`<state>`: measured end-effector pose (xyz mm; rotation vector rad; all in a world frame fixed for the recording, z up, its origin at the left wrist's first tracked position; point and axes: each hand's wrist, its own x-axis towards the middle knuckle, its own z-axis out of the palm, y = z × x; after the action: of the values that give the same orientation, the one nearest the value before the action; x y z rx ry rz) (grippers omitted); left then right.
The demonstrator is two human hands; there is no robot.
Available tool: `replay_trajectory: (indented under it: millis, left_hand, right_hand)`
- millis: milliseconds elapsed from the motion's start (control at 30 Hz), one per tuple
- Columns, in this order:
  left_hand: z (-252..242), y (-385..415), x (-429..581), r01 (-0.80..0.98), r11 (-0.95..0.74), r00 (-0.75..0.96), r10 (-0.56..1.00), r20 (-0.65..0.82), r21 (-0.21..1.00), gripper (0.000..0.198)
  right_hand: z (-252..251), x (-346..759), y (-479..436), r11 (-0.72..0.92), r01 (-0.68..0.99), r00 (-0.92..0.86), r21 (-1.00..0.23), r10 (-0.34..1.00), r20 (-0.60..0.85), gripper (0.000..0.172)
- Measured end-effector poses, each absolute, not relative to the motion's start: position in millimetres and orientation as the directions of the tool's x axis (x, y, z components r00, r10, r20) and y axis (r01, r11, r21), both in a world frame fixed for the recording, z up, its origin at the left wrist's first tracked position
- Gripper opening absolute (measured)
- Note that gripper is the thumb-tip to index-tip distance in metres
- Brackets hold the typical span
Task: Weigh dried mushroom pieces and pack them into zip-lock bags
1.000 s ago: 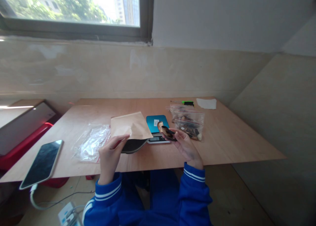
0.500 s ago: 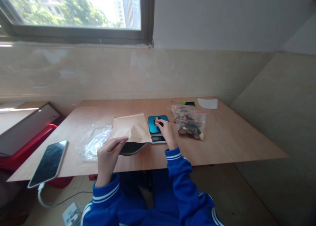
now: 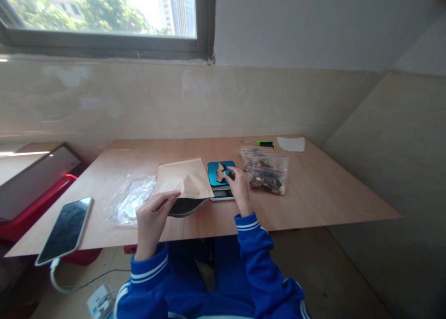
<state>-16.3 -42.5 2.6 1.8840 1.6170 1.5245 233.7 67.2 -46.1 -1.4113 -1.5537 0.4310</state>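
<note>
The person's left hand (image 3: 153,219) grips the near edge of a brown paper pouch (image 3: 184,177), thumb on top and the other fingers closed beneath. The pouch lies at the middle of the wooden table (image 3: 320,193), its dark mouth gaping towards the person. No print can be made out on its upper face.

Just to the right of it sits a kitchen scale (image 3: 212,168) with a blue platform, and on that platform lie brown dried pieces (image 3: 219,175). The right hand (image 3: 239,189) is over the platform's near right part, thumb and forefinger parted around a dark piece (image 3: 231,175) — whether they grasp it or have released it, one cannot tell. The display (image 3: 226,194) shows dark at the scale's front, partly behind the hand, and any figures are too small to read.

Right of the scale, clear zip bags (image 3: 268,182) of similar pieces stand one behind another; the nearest has a small white patch, perhaps a label, too small to read. Behind them are a green-and-black screwdriver (image 3: 265,143) and a sheet of white paper (image 3: 291,144).

Left of the pouch lies crumpled clear plastic (image 3: 132,202). Farther left — at the table's near corner — a phone (image 3: 64,230) rests, its screen dark, a white cable (image 3: 54,277) plugged into its near end.
</note>
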Motion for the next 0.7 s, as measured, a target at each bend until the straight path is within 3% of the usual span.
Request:
replay_trajectory:
  millis: [200, 333, 400, 467, 500, 567, 700]
  left_hand:
    - [1, -42, -14, 0.578, -0.34, -0.192, 0.827, 0.528, 0.742, 0.014]
    - [0, -40, -10, 0.558, -0.327, -0.222, 0.826, 0.517, 0.763, 0.012]
    - [1, -40, -7, 0.55, -0.321, -0.243, 0.821, 0.516, 0.77, 0.012]
    - [2, -39, -4, 0.551, -0.316, -0.255, 0.818, 0.516, 0.773, 0.011]
    - [3, -38, -2, 0.55, -0.315, -0.258, 0.817, 0.516, 0.773, 0.011]
    - [4, -38, 1, 0.55, -0.313, -0.263, 0.815, 0.517, 0.774, 0.012]
    - [4, -38, 3, 0.56, -0.327, -0.253, 0.807, 0.533, 0.761, 0.012]
  right_hand:
    - [-40, 234, 68, 0.241, 0.53, 0.217, -0.813, 0.889, 0.404, 0.03]
    - [-7, 218, 28, 0.452, 0.247, 0.167, -0.857, 0.851, 0.497, 0.021]
    - [16, 208, 1, 0.493, 0.026, 0.042, -0.869, 0.868, 0.494, 0.018]
    - [34, 196, -21, 0.455, -0.068, -0.285, -0.888, 0.844, 0.454, 0.024]
    - [39, 190, -28, 0.447, -0.054, -0.441, -0.893, 0.791, 0.423, 0.027]
    - [41, 177, -36, 0.473, 0.069, -0.591, -0.878, 0.729, 0.346, 0.034]
    - [17, 145, -33, 0.505, 0.491, -0.522, -0.71, 0.823, 0.224, 0.042]
